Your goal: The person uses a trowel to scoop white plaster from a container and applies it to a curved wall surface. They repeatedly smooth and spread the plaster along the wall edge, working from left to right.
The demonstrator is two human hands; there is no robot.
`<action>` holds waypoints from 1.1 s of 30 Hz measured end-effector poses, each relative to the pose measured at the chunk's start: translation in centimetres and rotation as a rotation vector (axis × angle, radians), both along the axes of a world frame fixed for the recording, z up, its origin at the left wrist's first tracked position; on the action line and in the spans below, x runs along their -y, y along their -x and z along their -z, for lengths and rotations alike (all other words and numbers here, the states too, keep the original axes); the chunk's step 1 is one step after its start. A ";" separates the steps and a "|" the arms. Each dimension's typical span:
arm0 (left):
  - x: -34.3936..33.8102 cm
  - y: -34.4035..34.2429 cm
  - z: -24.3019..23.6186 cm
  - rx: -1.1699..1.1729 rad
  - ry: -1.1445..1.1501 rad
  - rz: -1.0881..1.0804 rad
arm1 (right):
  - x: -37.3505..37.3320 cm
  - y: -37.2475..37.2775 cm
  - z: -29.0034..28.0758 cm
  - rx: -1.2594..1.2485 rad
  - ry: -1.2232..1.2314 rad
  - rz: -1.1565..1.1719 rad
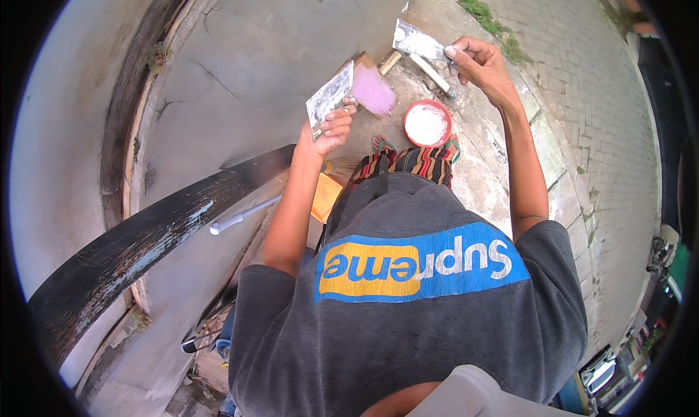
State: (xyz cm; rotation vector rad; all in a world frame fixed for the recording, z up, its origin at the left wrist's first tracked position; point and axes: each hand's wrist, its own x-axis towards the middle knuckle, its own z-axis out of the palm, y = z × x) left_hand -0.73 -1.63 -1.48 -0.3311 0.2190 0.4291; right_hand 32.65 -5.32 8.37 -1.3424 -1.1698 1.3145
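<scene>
Above pale concrete ground [477,173], drips and a spill are risked

A flat rectangular metal blade [328,102] smeared with white paste [336,91] is gripped in the left hand [335,129]; well apart from it, a narrower white-coated metal blade [422,43] is pinched at one end by the right hand [479,66]. A round red tub [407,130] of the paste is set on the ground just beside the feet [381,143]. Paste could be dropped if either blade is tilted; the tub could be tipped by a misplaced step.
</scene>
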 end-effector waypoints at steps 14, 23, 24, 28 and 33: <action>3.5 -5.8 -2.1 0.164 0.208 0.229 | -0.2 -1.4 3.8 0.412 -0.094 -0.172; 3.9 -5.1 -1.3 0.017 0.284 0.306 | -0.6 6.1 -1.2 0.594 -0.246 -0.393; 4.0 -4.7 -1.8 -0.009 0.287 0.267 | -0.7 5.9 -1.4 0.552 -0.212 -0.345; 4.4 -3.3 -0.7 0.211 0.317 0.227 | -0.1 2.7 0.2 0.539 -0.091 -0.230; 4.0 -4.1 -1.6 0.111 0.311 0.243 | 0.3 4.5 0.7 0.636 -0.150 -0.236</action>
